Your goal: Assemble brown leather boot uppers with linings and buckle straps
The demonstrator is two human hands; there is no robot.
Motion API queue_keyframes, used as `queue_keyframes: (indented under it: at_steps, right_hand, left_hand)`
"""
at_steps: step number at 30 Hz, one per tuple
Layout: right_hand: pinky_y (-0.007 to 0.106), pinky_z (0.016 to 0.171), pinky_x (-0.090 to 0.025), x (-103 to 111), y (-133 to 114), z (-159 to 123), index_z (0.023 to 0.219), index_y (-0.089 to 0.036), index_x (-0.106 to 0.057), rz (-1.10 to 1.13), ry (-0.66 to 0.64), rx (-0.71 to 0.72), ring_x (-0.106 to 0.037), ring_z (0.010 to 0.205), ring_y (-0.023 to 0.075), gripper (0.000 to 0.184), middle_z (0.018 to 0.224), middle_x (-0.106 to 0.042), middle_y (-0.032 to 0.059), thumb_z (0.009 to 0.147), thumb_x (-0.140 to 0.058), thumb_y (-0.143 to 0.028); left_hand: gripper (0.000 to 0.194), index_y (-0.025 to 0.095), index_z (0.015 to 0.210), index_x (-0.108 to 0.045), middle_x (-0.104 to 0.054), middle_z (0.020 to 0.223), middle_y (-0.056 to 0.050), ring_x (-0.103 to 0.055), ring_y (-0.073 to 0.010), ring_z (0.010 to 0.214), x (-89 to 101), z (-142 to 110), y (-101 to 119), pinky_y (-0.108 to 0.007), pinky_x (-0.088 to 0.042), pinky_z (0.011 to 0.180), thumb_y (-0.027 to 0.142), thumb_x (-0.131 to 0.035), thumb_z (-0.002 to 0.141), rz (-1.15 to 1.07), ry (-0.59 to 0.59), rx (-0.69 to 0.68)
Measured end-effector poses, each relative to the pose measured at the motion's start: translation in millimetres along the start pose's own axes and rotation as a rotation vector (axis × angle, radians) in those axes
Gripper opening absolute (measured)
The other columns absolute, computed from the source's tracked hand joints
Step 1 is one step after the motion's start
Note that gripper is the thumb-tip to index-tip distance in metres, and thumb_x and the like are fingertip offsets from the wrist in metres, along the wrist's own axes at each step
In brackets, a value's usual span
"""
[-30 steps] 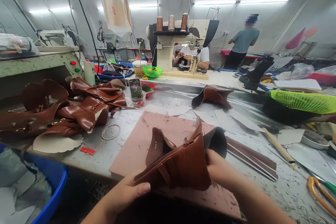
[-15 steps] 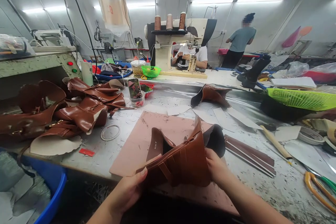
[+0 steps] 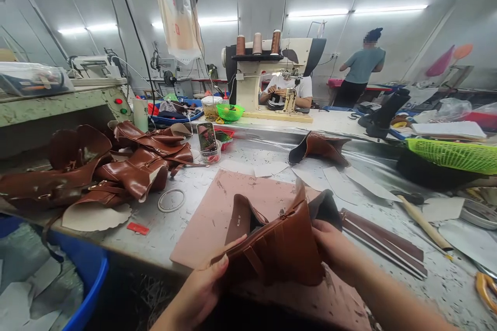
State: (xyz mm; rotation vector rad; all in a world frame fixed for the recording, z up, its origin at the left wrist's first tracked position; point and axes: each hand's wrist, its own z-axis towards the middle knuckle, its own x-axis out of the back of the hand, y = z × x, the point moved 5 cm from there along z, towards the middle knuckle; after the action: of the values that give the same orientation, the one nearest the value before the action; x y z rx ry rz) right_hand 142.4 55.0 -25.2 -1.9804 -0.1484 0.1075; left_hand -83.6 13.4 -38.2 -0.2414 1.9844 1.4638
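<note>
Between my hands is a brown leather boot upper (image 3: 281, 243), tilted over the front of a pink cutting board (image 3: 202, 227). My left hand (image 3: 207, 279) pinches its left edge, thumb on top and the other fingers partly hidden underneath. My right hand (image 3: 334, 248) grips the right end beside the dark lining opening, with some fingers out of sight inside or behind it. Printed characters show on the inner brown face. Another brown boot upper (image 3: 320, 149) lies farther back on the table, apart from both hands.
A pile of brown boot uppers (image 3: 132, 165) covers the left side. Brown strips (image 3: 384, 243), a wooden stick (image 3: 425, 222) and orange-handled scissors (image 3: 485, 289) lie right. A sewing machine (image 3: 250, 83) stands behind, a person (image 3: 305, 88) seated beyond it. A blue bin (image 3: 97, 274) sits lower left.
The view has shifted, so everything sits slightly farther right and lower in the picture. Both hands keep hold of the boot upper, which looks nearly the same.
</note>
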Motion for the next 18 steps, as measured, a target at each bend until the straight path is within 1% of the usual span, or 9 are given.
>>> queue_keyframes:
  at_steps: [3, 5, 7, 8, 10, 12, 13, 16, 18]
  right_hand:
    - [0.02, 0.043, -0.027, -5.5, -13.4, -21.4, 0.085, -0.016, -0.061, -0.082, -0.223, 0.008, -0.038, 0.048, 0.0069, 0.028, 0.062, -0.052, -0.0028, 0.063, -0.064, -0.032]
    - [0.02, 0.046, -0.028, -8.7, -19.6, -30.4, 0.078, -0.015, -0.062, -0.199, -0.293, 0.009, -0.039, 0.051, 0.0077, 0.019, 0.065, -0.053, -0.002, 0.063, -0.061, -0.027]
    - [0.022, 0.048, -0.032, -10.0, -21.8, -32.9, 0.071, -0.015, -0.062, -0.289, -0.272, -0.019, -0.041, 0.053, 0.0099, 0.016, 0.061, -0.053, -0.0018, 0.064, -0.06, -0.029]
    - [0.023, 0.05, -0.035, -10.9, -22.6, -32.6, 0.072, -0.016, -0.063, -0.296, -0.245, -0.026, -0.045, 0.056, 0.012, 0.017, 0.062, -0.054, -0.0011, 0.064, -0.061, -0.031]
    - [0.027, 0.061, -0.043, -13.1, -24.6, -30.7, 0.081, -0.017, -0.063, -0.221, -0.173, 0.002, -0.053, 0.069, 0.0177, 0.025, 0.072, -0.06, 0.0013, 0.065, -0.062, -0.037]
    - [0.03, 0.073, -0.045, -14.7, -27.0, -28.5, 0.092, -0.018, -0.061, -0.081, -0.09, 0.088, -0.055, 0.082, 0.0208, 0.034, 0.085, -0.062, 0.0027, 0.069, -0.061, -0.043]
    - [0.031, 0.075, -0.045, -14.8, -27.2, -27.5, 0.093, -0.019, -0.059, -0.034, -0.054, 0.133, -0.055, 0.084, 0.0205, 0.035, 0.088, -0.062, 0.0025, 0.071, -0.059, -0.045]
    - [0.026, 0.067, -0.044, -13.7, -22.1, -23.0, 0.08, -0.018, -0.059, -0.046, -0.013, 0.196, -0.054, 0.072, 0.0162, 0.029, 0.074, -0.059, -0.0008, 0.072, -0.06, -0.046]
    - [0.024, 0.06, -0.041, -13.7, -16.2, -19.3, 0.073, -0.018, -0.057, -0.08, -0.09, 0.155, -0.051, 0.064, 0.0136, 0.025, 0.066, -0.056, -0.003, 0.069, -0.063, -0.042]
  left_hand:
    - [0.037, 0.022, 0.111, -0.062, -0.055, 0.123, -0.005, -0.035, -0.0291, 0.126, 0.4, 0.2, 0.0, -0.041, -0.024, 0.108, 0.032, -0.063, 0.076, -0.02, 0.025, 0.016]
    - [0.036, 0.021, 0.109, -0.064, -0.057, 0.122, -0.006, -0.035, -0.0293, 0.126, -2.2, 0.4, 1.0, -0.04, -0.023, 0.108, 0.032, -0.064, 0.074, -0.015, 0.032, 0.026]
    - [0.036, 0.021, 0.106, -0.065, -0.058, 0.12, -0.006, -0.035, -0.0291, 0.126, -4.8, 0.8, 1.9, -0.039, -0.023, 0.108, 0.033, -0.067, 0.072, -0.005, 0.041, 0.031]
    - [0.035, 0.021, 0.104, -0.066, -0.059, 0.119, -0.006, -0.035, -0.0291, 0.126, -5.6, 1.0, 2.1, -0.039, -0.024, 0.108, 0.033, -0.068, 0.071, -0.004, 0.05, 0.034]
    - [0.034, 0.021, 0.1, -0.068, -0.062, 0.115, -0.006, -0.039, -0.0294, 0.123, -5.5, 1.4, 2.0, -0.039, -0.025, 0.107, 0.033, -0.07, 0.069, -0.017, 0.083, 0.052]
    - [0.034, 0.02, 0.096, -0.07, -0.065, 0.109, -0.007, -0.045, -0.0309, 0.118, -4.4, 1.8, 2.2, -0.042, -0.029, 0.105, 0.034, -0.072, 0.066, -0.051, 0.115, 0.081]
    - [0.034, 0.02, 0.095, -0.07, -0.066, 0.106, -0.007, -0.048, -0.0316, 0.115, -3.8, 2.0, 2.6, -0.043, -0.031, 0.104, 0.036, -0.073, 0.065, -0.068, 0.123, 0.098]
    - [0.034, 0.017, 0.092, -0.071, -0.068, 0.099, -0.008, -0.053, -0.0316, 0.109, -1.8, 2.7, 5.8, -0.043, -0.034, 0.101, 0.037, -0.072, 0.065, -0.13, 0.133, 0.118]
    - [0.032, 0.016, 0.092, -0.071, -0.068, 0.099, -0.009, -0.054, -0.0305, 0.108, 0.7, 3.4, 7.0, -0.042, -0.034, 0.101, 0.036, -0.071, 0.067, -0.175, 0.153, 0.116]
